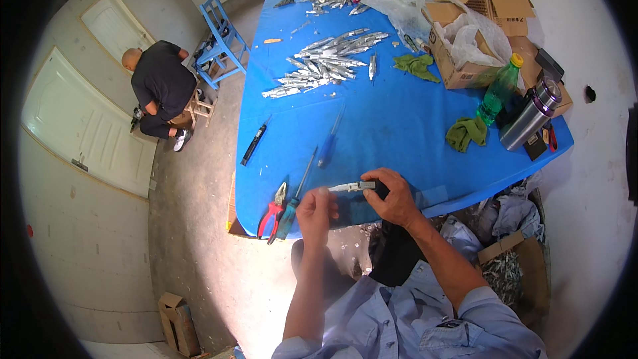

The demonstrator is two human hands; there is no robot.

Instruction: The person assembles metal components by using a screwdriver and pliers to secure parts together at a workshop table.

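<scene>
ok so you've got both hands up in the lower middle of the frame, right at the near edge of the blue table [415,123]. your left forearm comes up almost straight, and your left hand [316,210] has its fingers curled in, pinching the thin left end of one metal part [352,187]. your right forearm slants up and to the left, and your right hand [391,197] is bent over with thumb and fingers closed around the darker right end. so the part sits level between your two hands, just above the tabletop.

it's silvery, slim on the left and blockier on the right. the table's cover is smooth, with a slight sheen. just left of your hands there's one pair of pliers [272,211] with red grips, plus two screwdrivers: a teal-handled one [287,218] and a blue-handled one [325,151]. farther up sits one slim black tool [254,145].

upper middle, you've got a heap of shiny long parts [325,63], too jumbled to count, and one loose part [372,67] on its right. over to the right are two crumpled green rags [466,133], one see-through green bottle [498,93] and one brushed steel flask [528,119]. one other person [163,83] sits bent forward, upper left.
</scene>
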